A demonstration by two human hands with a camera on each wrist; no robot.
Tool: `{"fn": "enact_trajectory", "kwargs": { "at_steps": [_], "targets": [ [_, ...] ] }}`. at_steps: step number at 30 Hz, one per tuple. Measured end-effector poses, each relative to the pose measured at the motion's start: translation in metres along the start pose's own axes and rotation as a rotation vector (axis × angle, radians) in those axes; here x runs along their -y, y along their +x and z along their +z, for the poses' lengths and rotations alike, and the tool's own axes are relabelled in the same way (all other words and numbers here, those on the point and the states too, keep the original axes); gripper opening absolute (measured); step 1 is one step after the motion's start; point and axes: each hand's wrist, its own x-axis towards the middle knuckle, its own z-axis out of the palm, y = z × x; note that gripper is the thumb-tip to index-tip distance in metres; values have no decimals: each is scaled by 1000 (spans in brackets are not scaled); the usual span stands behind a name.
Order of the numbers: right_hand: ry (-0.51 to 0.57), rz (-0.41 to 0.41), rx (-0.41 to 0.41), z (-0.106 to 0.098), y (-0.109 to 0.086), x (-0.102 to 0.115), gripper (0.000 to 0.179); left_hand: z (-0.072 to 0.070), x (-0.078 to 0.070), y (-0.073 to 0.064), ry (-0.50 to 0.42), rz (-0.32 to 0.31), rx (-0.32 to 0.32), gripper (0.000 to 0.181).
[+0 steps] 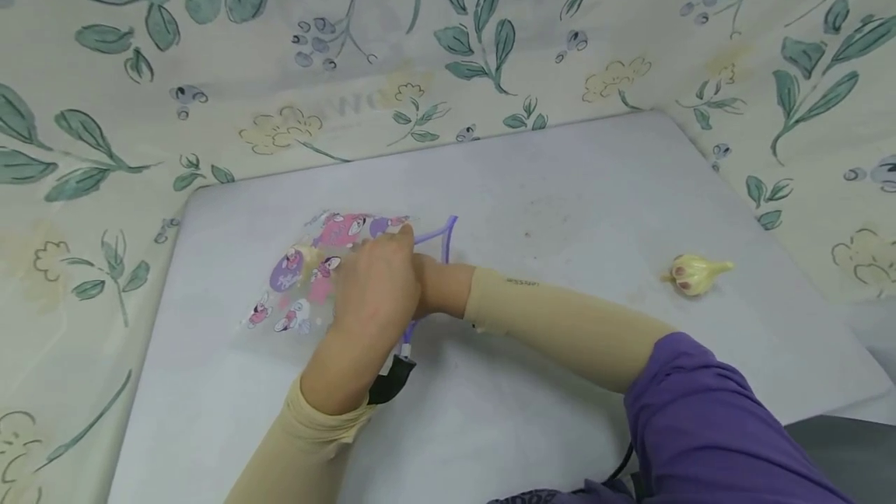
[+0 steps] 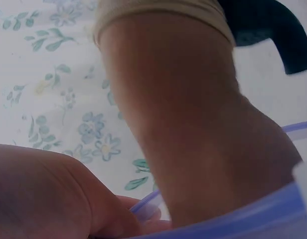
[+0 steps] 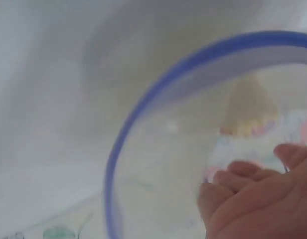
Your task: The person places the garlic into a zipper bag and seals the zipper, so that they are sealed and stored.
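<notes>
A clear zip bag (image 1: 287, 309) printed with pink and purple cartoon figures lies at the left of the table, its purple-edged mouth (image 1: 448, 239) spread toward the right. My left hand (image 1: 378, 282) holds the bag by its rim; in the left wrist view its fingers curl at the purple edge (image 2: 258, 211). My right hand (image 3: 263, 204) reaches through the mouth into the bag, fingers loosely extended and nothing in them. In the head view the left hand hides most of it. A blurred beige shape (image 3: 250, 107) shows through the plastic beyond the fingers.
A garlic bulb (image 1: 696, 274) lies on the white table (image 1: 560, 177) at the right. Cloth with leaves and flowers (image 1: 392, 45) hangs behind and along the sides. A black strap piece (image 1: 392, 381) is at the left wrist, and a dark cable (image 1: 619, 463) is near the front.
</notes>
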Motion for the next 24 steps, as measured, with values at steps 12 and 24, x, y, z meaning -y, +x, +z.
{"fn": "enact_trajectory", "kwargs": {
  "at_steps": [12,24],
  "targets": [
    [7,-7,-107,3,-69,-16,69,0,-2,2,-30,14,15,46],
    [27,224,-131,-16,-146,-38,77,0,-4,2,-31,-4,53,49]
  ]
}}
